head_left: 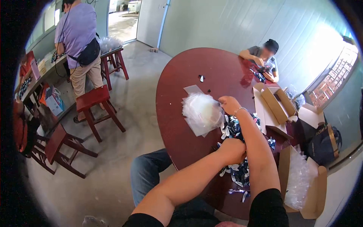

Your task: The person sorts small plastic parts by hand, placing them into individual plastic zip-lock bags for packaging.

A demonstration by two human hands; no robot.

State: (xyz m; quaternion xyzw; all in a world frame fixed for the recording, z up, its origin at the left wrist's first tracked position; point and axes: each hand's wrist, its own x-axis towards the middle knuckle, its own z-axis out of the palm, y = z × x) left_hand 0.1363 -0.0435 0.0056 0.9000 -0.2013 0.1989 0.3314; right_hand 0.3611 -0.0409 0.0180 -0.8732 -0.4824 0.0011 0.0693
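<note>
We find the person seated at the oval red table (189,75), and we take that table as our landmark. The right hand (228,104) reaches out over the table's middle, fingers drawn together and pinching the edge of the stack of clear plastic bags (201,112) lying there. The left hand (232,150), nearer the table's near edge, is closed and sunk into the pile of small black-and-white pieces (236,151); what its fingers enclose we cannot tell. We judge the step in hand to be bagging: one bag being drawn off while pieces are gathered. The next move, in our judgement, calls for separating a single bag from the slippery stack and opening its mouth. Open cardboard boxes (278,104) sit at the table's right edge, one holding more bags. Another person (264,56) works at the table's far side; a third stands well apart from it.
</note>
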